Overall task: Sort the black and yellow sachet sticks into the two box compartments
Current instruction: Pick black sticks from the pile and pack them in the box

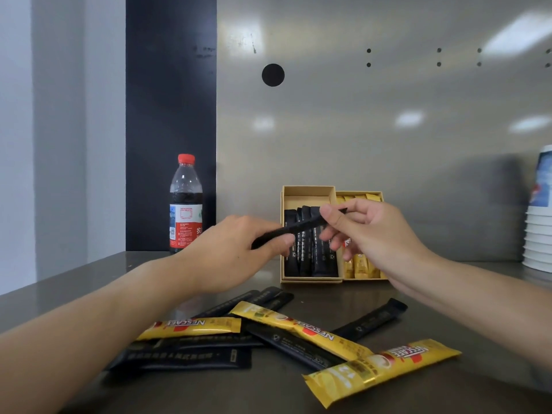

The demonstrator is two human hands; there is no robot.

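Note:
A black sachet stick [298,227] is held in the air between both hands, just in front of the cardboard box [307,191]. My left hand [236,249] pinches its lower left end and my right hand [370,234] pinches its upper right end. The box's left compartment holds several black sticks [310,264] standing side by side. Its right compartment holds yellow sticks [361,267], partly hidden by my right hand. On the grey counter in front lies a loose pile of black sticks [185,357] and three yellow sticks [382,369].
A dark drink bottle with a red cap [185,204] stands at the back left, against a black wall panel. A stack of white paper cups [539,234] stands at the right edge. A metal wall rises right behind the box.

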